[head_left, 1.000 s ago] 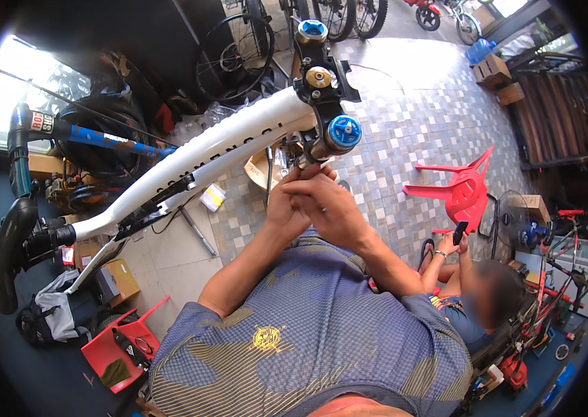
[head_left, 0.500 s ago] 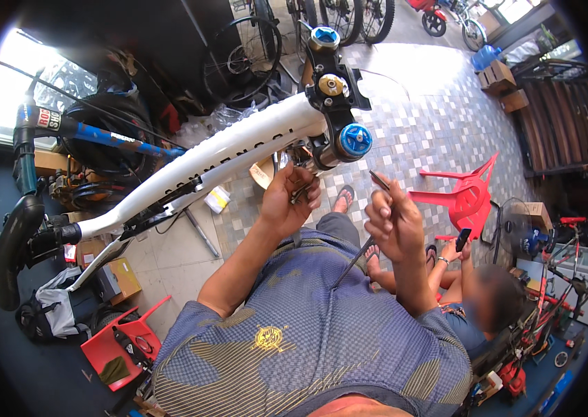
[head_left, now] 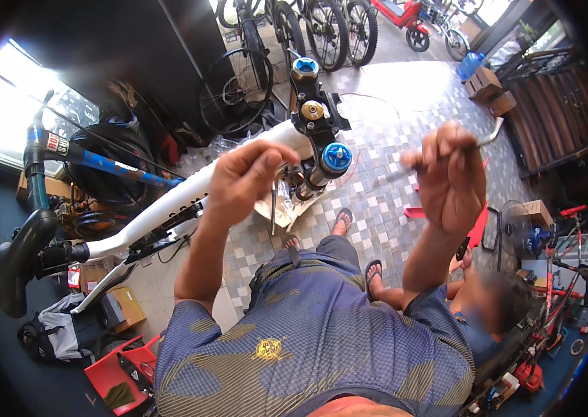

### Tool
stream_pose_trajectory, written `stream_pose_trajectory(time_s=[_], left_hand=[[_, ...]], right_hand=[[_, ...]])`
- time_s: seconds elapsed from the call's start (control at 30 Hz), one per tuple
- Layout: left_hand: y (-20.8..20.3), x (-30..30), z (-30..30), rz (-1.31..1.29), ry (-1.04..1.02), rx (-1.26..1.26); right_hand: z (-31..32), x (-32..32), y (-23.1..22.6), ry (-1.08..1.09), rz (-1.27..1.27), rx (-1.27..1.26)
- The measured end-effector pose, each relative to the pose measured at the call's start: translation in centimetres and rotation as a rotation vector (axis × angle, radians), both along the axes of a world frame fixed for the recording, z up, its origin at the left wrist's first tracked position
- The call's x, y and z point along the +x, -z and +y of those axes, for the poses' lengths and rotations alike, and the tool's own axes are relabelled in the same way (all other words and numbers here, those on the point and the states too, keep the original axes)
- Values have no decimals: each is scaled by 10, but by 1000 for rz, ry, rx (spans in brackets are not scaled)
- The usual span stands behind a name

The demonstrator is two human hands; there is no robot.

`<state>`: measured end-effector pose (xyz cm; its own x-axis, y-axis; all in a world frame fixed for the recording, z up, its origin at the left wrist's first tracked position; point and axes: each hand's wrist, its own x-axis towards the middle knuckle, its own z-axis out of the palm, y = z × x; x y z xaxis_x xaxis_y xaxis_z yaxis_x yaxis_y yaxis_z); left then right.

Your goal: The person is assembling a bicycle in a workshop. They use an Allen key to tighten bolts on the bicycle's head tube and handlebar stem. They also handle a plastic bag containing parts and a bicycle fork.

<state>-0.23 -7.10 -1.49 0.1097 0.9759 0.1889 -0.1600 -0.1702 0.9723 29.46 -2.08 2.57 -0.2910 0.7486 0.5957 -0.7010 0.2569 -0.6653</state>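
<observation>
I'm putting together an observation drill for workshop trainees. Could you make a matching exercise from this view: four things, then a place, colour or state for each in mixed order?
Things:
1. bent metal tool
2. bicycle frame
3. saddle
4. water jug

Places, colours, states:
A. black, at the far left of the view
B. blue, near a cardboard box
C. sticking out of the person's right hand
D. white, partly hidden by the left hand

Right pairs: 1-C, 2-D, 3-A, 4-B
</observation>
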Motion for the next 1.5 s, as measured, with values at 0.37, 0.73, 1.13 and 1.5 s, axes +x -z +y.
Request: stream_pose_trajectory(time_s=[0.37, 0.73, 1.13, 1.5], left_hand=[[-54, -6, 121, 399, -169, 463], [-42, -27, 131, 188, 106, 36], [-36, -15, 131, 503, -131, 302], [-35, -8, 131, 410, -175, 325]], right_hand=[[101, -86, -65, 224, -503, 277], [104, -111, -51, 253, -567, 257], [101, -110, -55, 191, -649, 373], [113, -118, -61, 413, -758, 431]])
